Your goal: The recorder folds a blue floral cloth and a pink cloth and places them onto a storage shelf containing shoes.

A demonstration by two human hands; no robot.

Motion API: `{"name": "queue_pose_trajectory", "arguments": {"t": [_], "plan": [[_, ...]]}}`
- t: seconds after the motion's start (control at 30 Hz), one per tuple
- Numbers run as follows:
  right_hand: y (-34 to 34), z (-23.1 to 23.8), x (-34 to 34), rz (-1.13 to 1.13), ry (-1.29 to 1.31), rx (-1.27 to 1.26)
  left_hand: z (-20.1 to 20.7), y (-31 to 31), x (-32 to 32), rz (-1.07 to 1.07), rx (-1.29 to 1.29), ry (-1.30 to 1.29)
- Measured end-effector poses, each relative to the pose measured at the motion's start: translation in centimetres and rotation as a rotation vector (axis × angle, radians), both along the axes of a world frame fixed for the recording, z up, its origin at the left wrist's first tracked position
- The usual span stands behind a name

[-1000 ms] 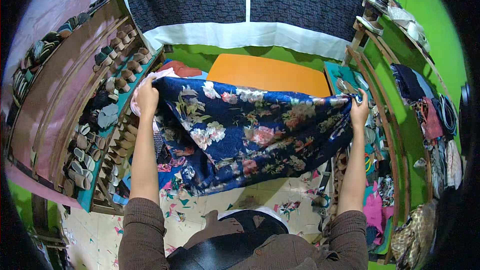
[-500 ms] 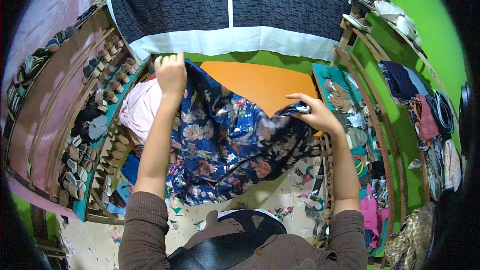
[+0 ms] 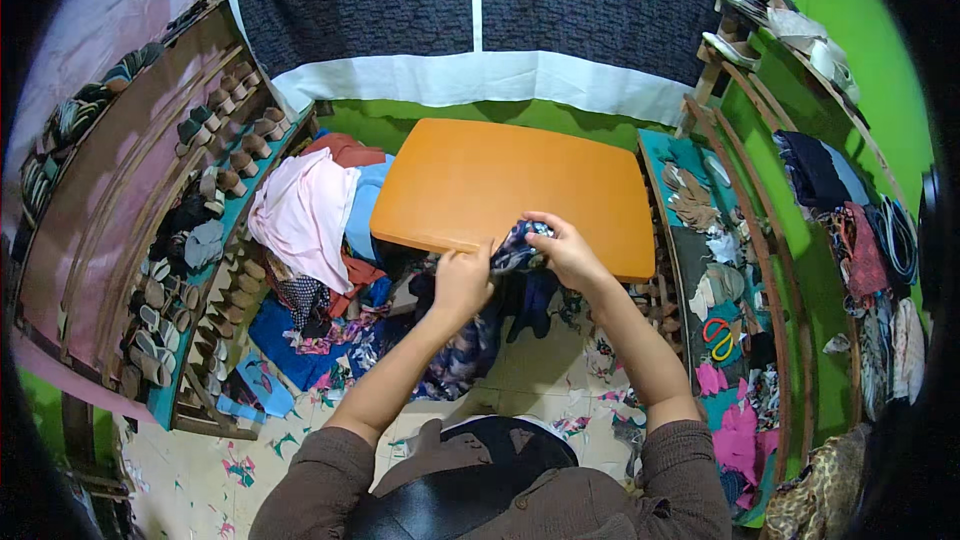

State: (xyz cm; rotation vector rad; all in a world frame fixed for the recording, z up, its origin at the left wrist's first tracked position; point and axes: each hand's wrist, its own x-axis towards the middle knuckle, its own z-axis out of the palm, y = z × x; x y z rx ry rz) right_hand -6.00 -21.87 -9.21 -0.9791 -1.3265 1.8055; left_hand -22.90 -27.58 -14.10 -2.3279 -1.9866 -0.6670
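Rows of brown shoe-shaped forms (image 3: 240,162) line a tiered wooden rack (image 3: 110,230) at left, apparently spaced so each can be seen and reached. Beside it, a pale pink cloth (image 3: 308,208) tops a fabric heap next to a light blue cloth (image 3: 368,202), likely piled there to keep textiles together. At center, a person's left hand (image 3: 463,285) closes its fingers on a navy floral cloth (image 3: 460,355), which hangs from both hands in front of an orange tabletop (image 3: 490,175); exactly what the left fingertips pinch is hidden. The right hand (image 3: 572,252) grips the cloth's bunched upper end just beside the left, a hold that seems to gather the edge while weight draws the rest down. Far right, red-and-yellow-handled scissors (image 3: 723,350) lie on a shelf (image 3: 672,240), presumably for easy reach.
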Motion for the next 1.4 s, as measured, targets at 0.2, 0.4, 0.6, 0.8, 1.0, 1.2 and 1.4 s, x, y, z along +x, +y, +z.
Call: {"name": "queue_pose_trajectory", "arguments": {"t": [0.2,0.4,0.6,0.8,1.0,1.2,1.4], "plan": [[1.8,0.3,0.1,-0.114,-0.163,0.235,3.2,0.3,-2.2,-0.064,0.030,-0.075],[2.1,5.7,3.3,0.012,0.085,0.144,-0.5,0.1,-4.3,-0.372,-0.421,-0.631],[0.7,10.2,5.9,0.018,0.012,0.266,-9.4,-0.2,-3.0,-0.036,0.048,-0.049],[0.4,12.5,10.3,-0.176,-0.075,0.419,-11.5,1.7,-4.8,0.072,-0.199,-0.027],[4.3,6.6,19.9,-0.202,-1.092,0.626,-5.2,5.9,-9.8,-0.003,0.160,-0.345],[3.4,3.9,13.9,0.146,-1.448,0.335,1.1,7.0,-8.3,-0.042,0.150,-0.581],[-0.6,0.3,3.5,0.059,-1.030,0.993,8.1,5.0,-1.9,-0.314,0.117,-0.286]]}}
